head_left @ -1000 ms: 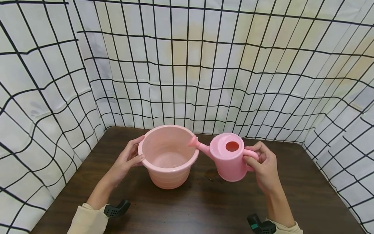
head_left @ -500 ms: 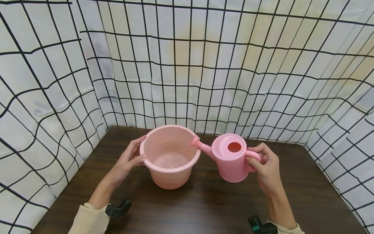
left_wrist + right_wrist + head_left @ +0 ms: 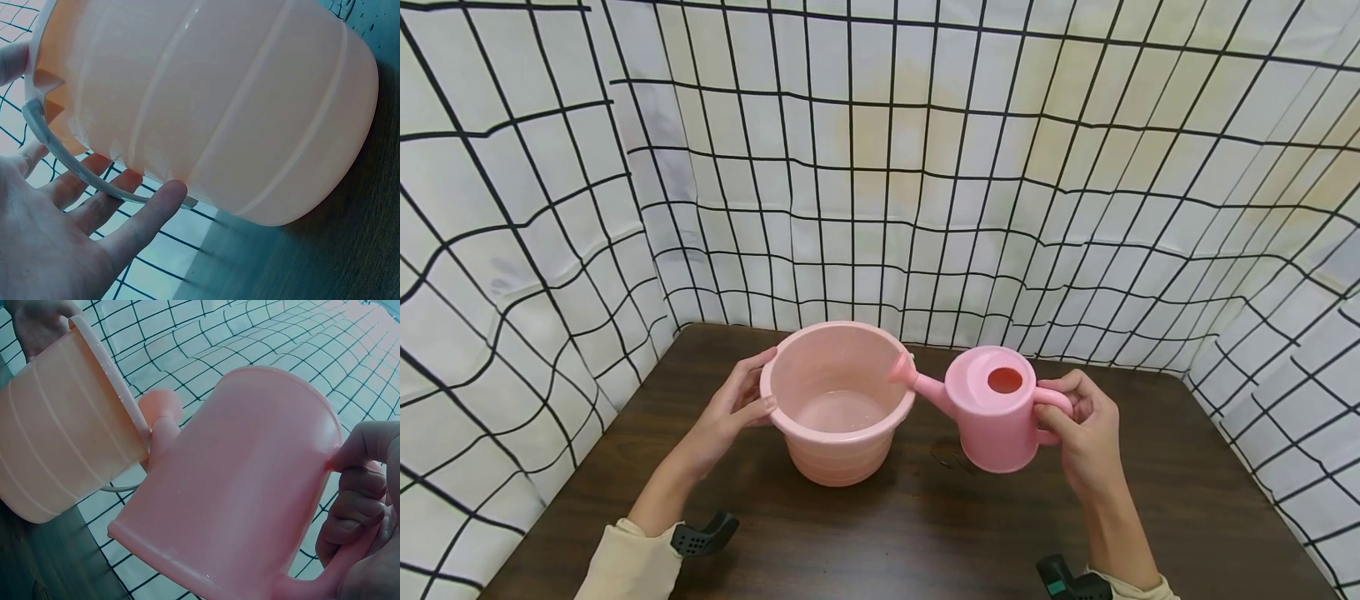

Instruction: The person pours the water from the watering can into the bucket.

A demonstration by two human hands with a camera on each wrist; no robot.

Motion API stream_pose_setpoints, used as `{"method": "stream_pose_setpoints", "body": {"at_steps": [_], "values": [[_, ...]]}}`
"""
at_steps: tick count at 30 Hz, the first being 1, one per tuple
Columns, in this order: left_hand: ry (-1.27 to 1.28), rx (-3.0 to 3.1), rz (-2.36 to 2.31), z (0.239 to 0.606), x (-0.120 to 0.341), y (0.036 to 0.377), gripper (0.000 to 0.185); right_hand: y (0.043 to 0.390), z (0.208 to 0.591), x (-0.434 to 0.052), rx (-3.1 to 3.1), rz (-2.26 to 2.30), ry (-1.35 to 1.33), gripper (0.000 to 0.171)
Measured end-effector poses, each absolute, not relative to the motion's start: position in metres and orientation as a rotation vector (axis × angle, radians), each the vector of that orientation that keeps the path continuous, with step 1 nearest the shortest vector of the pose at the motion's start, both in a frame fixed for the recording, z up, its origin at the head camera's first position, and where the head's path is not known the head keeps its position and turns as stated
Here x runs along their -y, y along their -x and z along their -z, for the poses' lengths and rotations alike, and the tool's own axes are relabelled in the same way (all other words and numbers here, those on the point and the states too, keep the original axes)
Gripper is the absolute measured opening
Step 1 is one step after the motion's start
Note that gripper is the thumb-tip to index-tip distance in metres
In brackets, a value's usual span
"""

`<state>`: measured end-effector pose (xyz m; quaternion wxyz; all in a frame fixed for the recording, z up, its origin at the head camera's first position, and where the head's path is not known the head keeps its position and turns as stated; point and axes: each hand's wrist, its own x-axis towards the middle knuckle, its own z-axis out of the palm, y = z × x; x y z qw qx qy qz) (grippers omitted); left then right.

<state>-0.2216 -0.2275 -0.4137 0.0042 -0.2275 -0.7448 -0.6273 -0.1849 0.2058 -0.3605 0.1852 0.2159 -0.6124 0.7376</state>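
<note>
A pale pink bucket (image 3: 838, 454) stands on the dark wooden table, a little clear water (image 3: 841, 411) showing at its bottom. My left hand (image 3: 730, 408) holds its left rim, thumb on the rim and the other fingers against the outer wall. In the left wrist view, those fingers lie by the thin curved bail handle (image 3: 81, 172). My right hand (image 3: 1082, 425) grips a brighter pink watering can (image 3: 996, 433) by its loop handle. The can's spout points left, and its flared tip (image 3: 901, 368) reaches over the bucket's right rim. A round opening (image 3: 1004, 381) shows in the can's top.
Wet marks (image 3: 951, 457) lie on the table (image 3: 880, 546) below the can. White cloth with a black grid (image 3: 865, 192) walls off the back and both sides. Black devices (image 3: 703, 535) sit at both wrists, by pale sleeves.
The watering can has sunk slightly in view. Ripples seen on the bucket's water half a second ago have smoothed out. The left hand keeps its hold on the rim.
</note>
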Motion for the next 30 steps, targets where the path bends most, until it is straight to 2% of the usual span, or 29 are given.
{"method": "stream_pose_setpoints", "body": {"at_steps": [30], "values": [[0.721, 2.334, 1.968, 0.4131, 0.2274, 0.2209, 0.060, 0.1816, 0.3586, -0.2007, 1.698, -2.148, -0.617, 0.026]]}}
